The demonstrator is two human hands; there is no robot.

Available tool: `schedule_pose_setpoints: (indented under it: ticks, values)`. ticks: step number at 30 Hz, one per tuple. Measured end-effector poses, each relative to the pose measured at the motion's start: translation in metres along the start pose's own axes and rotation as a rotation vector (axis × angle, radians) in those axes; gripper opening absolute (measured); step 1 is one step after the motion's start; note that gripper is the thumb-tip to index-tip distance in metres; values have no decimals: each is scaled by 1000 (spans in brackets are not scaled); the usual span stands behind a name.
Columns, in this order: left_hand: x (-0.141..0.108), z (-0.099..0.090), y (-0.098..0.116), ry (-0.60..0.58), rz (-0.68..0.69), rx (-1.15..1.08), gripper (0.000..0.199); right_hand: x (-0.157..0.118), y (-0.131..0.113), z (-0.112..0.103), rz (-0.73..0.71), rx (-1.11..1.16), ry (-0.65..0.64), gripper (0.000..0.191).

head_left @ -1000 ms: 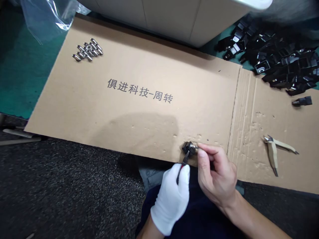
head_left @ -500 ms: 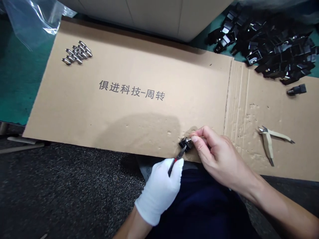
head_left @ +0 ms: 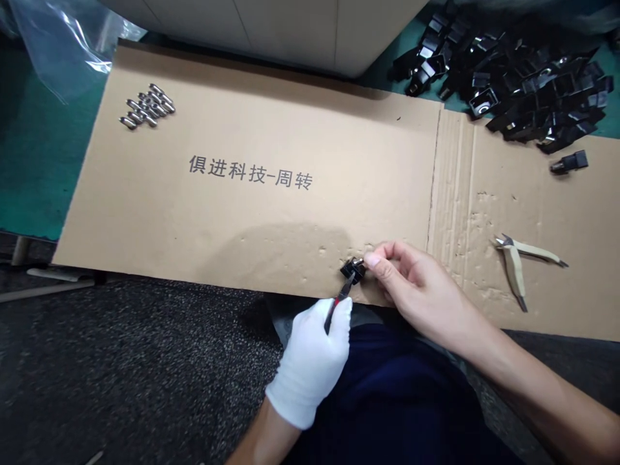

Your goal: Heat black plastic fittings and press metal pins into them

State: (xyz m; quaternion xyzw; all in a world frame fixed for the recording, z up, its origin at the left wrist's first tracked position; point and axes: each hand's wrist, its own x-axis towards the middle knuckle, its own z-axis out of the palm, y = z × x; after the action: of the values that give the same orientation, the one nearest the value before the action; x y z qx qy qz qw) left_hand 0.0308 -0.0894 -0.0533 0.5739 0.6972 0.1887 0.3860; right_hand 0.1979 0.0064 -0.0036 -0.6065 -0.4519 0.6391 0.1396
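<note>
My left hand (head_left: 314, 355), in a white glove, is closed round a dark tool (head_left: 341, 298) with a red mark. The tip of this tool touches a small black part (head_left: 351, 270) near the front edge of the cardboard sheet (head_left: 232, 219). My bare right hand (head_left: 411, 278) pinches a small silver metal piece (head_left: 359, 261) at the right side of the black part. Thumb and forefinger cover the end of the metal piece.
Cream-handled cutters (head_left: 516, 265) lie on the cardboard at the right. Several black parts (head_left: 523, 90) are heaped at the back right, with a single one (head_left: 569, 163) in front. Silver metal pieces (head_left: 148, 106) lie at the back left, near a clear plastic bag (head_left: 62, 51).
The whole view has shifted slightly. My right fingers have drawn back a little from the black part, and more of it shows. My left hand still holds the tool against it.
</note>
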Motion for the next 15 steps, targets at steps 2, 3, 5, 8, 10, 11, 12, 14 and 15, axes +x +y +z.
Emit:
schedule_pose_setpoints:
  ticks: [2,3,5,8,10,11,12,14,15]
  values:
    - [0,0,0,-12,-14,-13,36,-6,4,1,0,47,-33,40]
    - [0,0,0,-19,-19,-23,36,-9,5,1,-2,60,-46,41]
    - [0,-1,0,-24,-18,-33,36,-12,6,1,5,69,-52,41]
    - [0,-2,0,-14,12,-14,35,-12,2,-1,4,7,-34,42]
    - [0,-2,1,0,35,16,35,-10,-3,-4,-21,-97,-25,43]
    - [1,-2,1,8,45,30,35,-8,-6,-6,-35,-148,-27,43]
    - [1,-2,1,16,54,43,36,-6,-9,-8,-48,-193,-35,42]
    - [1,-2,1,30,70,63,36,-2,-15,-12,-71,-251,-58,41]
    - [1,-1,1,35,78,70,36,0,-18,-14,-75,-273,-74,40]
